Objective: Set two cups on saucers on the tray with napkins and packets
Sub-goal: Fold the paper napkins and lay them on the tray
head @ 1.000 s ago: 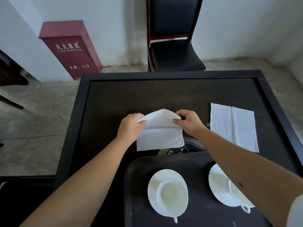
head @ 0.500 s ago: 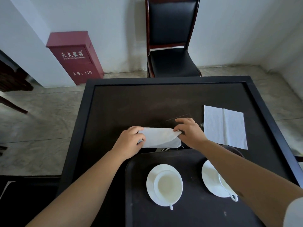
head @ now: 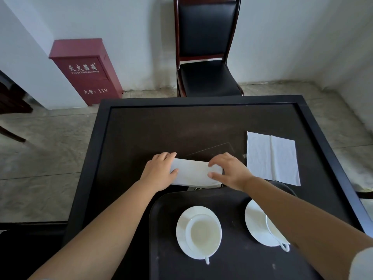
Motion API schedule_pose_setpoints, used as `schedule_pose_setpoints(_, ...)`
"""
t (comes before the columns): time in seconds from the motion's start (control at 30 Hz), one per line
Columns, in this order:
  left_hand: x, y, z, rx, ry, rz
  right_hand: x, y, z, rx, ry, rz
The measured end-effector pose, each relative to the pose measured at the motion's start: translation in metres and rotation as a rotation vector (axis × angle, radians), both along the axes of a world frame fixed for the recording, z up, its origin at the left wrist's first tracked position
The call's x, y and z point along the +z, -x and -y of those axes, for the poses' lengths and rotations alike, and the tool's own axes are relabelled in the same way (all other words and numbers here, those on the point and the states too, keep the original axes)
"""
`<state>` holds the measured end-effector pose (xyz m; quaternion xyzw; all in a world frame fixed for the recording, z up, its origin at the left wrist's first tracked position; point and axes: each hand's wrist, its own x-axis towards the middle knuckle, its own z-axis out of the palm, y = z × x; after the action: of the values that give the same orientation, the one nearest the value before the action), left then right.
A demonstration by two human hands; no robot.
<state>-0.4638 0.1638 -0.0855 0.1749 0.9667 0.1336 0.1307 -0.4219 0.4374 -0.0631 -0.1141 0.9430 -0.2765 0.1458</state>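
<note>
A folded white napkin (head: 193,172) lies as a narrow strip on the dark table (head: 161,128), just beyond the black tray (head: 232,259). My left hand (head: 159,170) rests on its left end and my right hand (head: 228,170) presses its right end with spread fingers. On the tray stand two white cups on white saucers: the left cup (head: 203,232) on its saucer (head: 181,233), and the right cup (head: 272,231) on its saucer (head: 254,223), partly hidden by my right forearm. A second napkin (head: 272,158) lies unfolded flat at the right.
A dark round object (head: 284,187) sits behind the tray, mostly hidden by my right forearm. A black chair (head: 205,77) stands at the table's far side. A red box (head: 86,71) stands on the floor by the wall at the left.
The napkin was held up and half folded a second ago. It has been brought down and folded over, and now lies flat on the table under both hands.
</note>
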Motion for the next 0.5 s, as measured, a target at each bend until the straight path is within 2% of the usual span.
schedule_pose_setpoints(0.07,-0.004,0.003,-0.003,-0.014,0.046,0.002,-0.005,0.005,0.002,-0.209,0.147,0.028)
schedule_pose_setpoints(0.13,-0.006,0.006,-0.005,-0.024,0.075,-0.009,-0.013,0.013,0.005,-0.326,0.09,0.033)
schedule_pose_setpoints(0.27,-0.007,0.011,-0.009,0.014,0.067,0.07,-0.026,0.023,0.009,-0.292,-0.117,0.12)
schedule_pose_setpoints(0.4,-0.005,0.015,-0.011,0.021,0.049,0.141,-0.031,0.025,0.015,-0.216,-0.144,0.088)
schedule_pose_setpoints(0.5,0.0,0.014,-0.01,0.064,-0.042,0.204,-0.03,0.023,0.016,-0.181,-0.13,0.096)
